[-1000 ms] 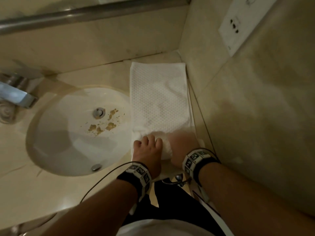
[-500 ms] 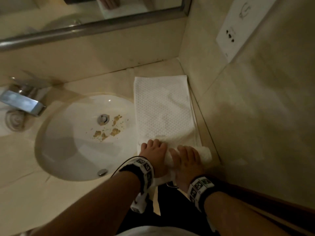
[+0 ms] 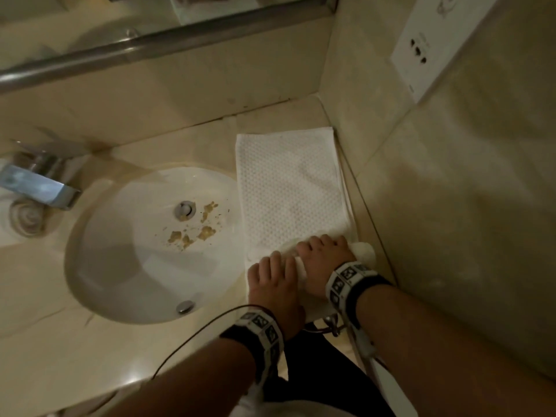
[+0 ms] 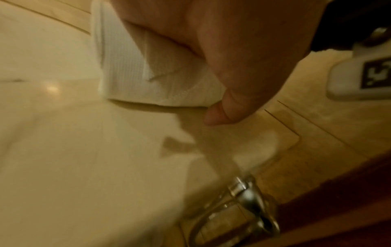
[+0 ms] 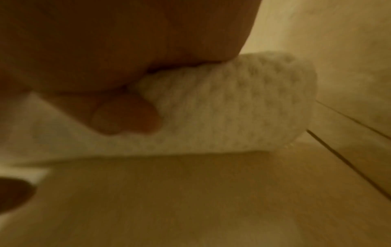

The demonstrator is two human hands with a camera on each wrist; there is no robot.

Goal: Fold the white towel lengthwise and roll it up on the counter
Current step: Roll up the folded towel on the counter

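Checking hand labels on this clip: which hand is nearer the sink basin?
Left. The left hand holds the white towel roll's end right beside the sink basin; the right hand grips the roll's wall-side end, farther away.

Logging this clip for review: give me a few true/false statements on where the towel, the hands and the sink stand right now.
1. Both hands, left and right, are on the rolled near end of the towel. True.
2. The towel is fully rolled. False: most of it lies flat on the counter.
3. The towel lies left of the sink. False: it lies to its right, by the side wall.
4. Brown crumbs lie in the sink. True.
5. The tap is running. False: no water shows.
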